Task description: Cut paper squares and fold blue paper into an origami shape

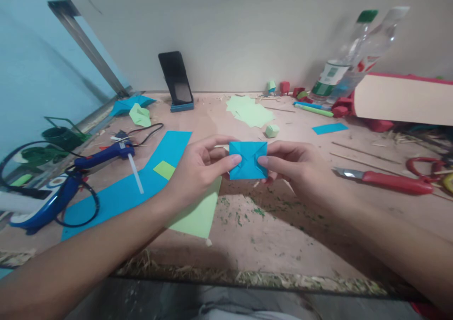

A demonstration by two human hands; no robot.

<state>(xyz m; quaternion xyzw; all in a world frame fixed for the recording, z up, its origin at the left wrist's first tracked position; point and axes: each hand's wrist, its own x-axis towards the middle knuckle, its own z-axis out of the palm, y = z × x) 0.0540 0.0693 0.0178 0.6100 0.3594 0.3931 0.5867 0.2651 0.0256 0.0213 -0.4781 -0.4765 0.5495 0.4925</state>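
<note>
A small square of folded blue paper is held up above the table between both hands, with crossing crease lines on its face. My left hand pinches its left edge, thumb in front and fingers behind. On the opposite edge, my right hand pinches it the same way. Beneath my left wrist lie a light green sheet and larger blue paper, with a small yellow-green strip on the blue one. The fingertips behind the square are partly hidden.
At left is a blue glue gun with a clear glue stick. A phone stands at the back. On the right lie a red-handled knife, thin sticks and a blue strip; plastic bottles stand behind.
</note>
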